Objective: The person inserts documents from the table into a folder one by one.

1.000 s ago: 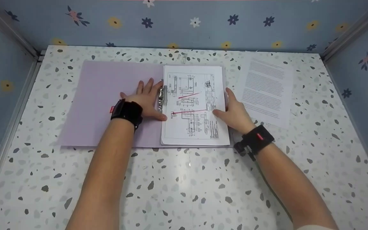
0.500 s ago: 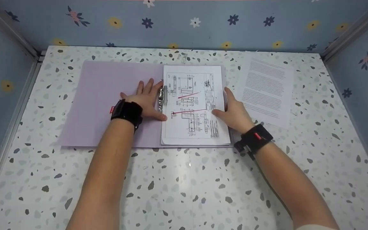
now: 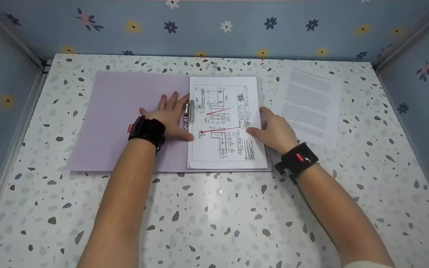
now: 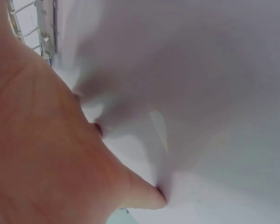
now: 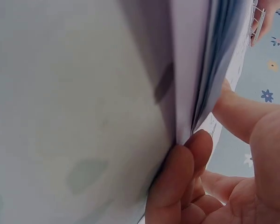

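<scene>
An open lilac ring binder [image 3: 125, 89] lies on the table, its metal ring mechanism [image 3: 187, 111] showing along the inner side of a paper stack [image 3: 229, 145]. The top sheet carries technical drawings and two red lines. My left hand [image 3: 169, 118] rests with fingers spread on the binder's left cover, thumb touching the stack's left edge. At the opposite edge, my right hand [image 3: 276, 130] grips the stack, thumb on the top sheet. In the right wrist view its curled fingers [image 5: 170, 177] meet the layered sheets [image 5: 214, 60] at their edge; how far they reach underneath is hidden.
A loose printed sheet [image 3: 307, 104] lies on the speckled table [image 3: 214, 216], to the right of the binder. Floral-patterned panels [image 3: 199, 29] stand behind the table and along both sides. Each wrist wears a black strap [image 3: 299, 160].
My right hand's fingers have drawn slightly toward me along the stack's edge, and its wrist has turned a little. The left hand and the binder look unmoved.
</scene>
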A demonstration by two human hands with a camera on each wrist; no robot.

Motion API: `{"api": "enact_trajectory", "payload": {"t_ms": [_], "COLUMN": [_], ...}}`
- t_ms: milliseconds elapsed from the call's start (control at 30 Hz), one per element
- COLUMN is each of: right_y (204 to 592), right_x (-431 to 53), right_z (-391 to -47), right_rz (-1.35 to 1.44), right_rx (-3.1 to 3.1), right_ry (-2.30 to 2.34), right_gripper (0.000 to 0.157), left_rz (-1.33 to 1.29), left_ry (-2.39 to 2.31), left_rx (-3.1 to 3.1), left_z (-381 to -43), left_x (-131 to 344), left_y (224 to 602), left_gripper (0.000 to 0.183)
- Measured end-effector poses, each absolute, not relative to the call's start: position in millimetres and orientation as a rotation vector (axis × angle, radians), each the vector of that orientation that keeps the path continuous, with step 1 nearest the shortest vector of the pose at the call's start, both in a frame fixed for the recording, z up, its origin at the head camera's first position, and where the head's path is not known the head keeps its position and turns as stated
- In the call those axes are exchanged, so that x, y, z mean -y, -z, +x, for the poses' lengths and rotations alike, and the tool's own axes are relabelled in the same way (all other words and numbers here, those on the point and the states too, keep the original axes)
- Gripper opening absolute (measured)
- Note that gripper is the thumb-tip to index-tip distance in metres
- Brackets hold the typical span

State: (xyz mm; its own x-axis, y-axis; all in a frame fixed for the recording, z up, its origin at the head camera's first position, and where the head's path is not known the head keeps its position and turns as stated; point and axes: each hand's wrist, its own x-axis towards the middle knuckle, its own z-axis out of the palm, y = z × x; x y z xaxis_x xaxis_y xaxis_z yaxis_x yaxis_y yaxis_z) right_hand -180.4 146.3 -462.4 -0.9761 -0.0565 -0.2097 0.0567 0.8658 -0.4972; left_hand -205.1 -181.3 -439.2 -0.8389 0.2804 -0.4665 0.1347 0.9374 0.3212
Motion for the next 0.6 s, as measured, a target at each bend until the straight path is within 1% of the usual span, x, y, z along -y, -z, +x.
{"api": "enact_trajectory", "payload": {"t_ms": [467,600], "right_y": [462.8,459.7], "right_x": [-147.9,-154.6], "right_z": [-181.8,-183.1], "right_rz": [-0.010,-0.007], "right_rx": [-2.813,-2.774], "right_ry": [0.765,0.795], "right_gripper": [0.094,0.092], "left_rz": [0.296,0.298], "left_ry": [-0.381,-0.379], "left_rx": [-2.569,-2.562], "left_z": [-205.0,-205.4], "left_x": [182.1,182.8], "left_y": [438.5,439.1], "left_gripper": [0.126,0.126]}}
